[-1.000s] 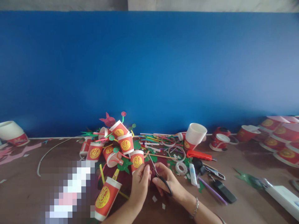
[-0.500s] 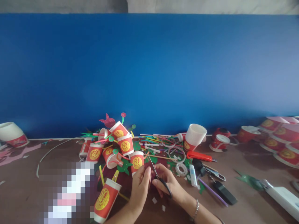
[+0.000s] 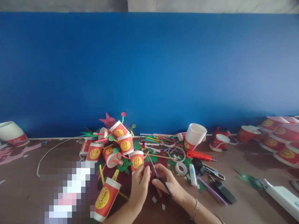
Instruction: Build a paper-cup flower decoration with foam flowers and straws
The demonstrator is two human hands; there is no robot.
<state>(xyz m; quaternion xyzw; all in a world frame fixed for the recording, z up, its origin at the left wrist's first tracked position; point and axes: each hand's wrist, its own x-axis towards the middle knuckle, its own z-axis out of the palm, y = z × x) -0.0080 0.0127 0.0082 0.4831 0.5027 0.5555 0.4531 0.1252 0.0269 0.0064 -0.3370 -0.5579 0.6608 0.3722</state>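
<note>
Black-handled scissors (image 3: 163,183) are in my right hand (image 3: 170,183), its fingers closed around the handles and the thin blades pointing up and left. Beside it my left hand (image 3: 140,183) has its thumb pressed to its fingers. A dark red piece of paper (image 3: 149,169) shows between the hands near the blades, and my left fingers pinch it. Just behind my left hand stands a red and white paper cup (image 3: 137,161). A larger red cup (image 3: 106,199) leans to the left of my left forearm.
Decorated cups (image 3: 119,130) are piled behind. Straws (image 3: 151,138), a tape roll (image 3: 181,169), a glue tube (image 3: 192,175), an orange cutter (image 3: 199,156) and stacked cups (image 3: 195,133) lie right of centre. Keys with a black fob (image 3: 224,191) lie farther right.
My left hand has shifted very slightly to the left. My right hand and the scissors are nearly where they were.
</note>
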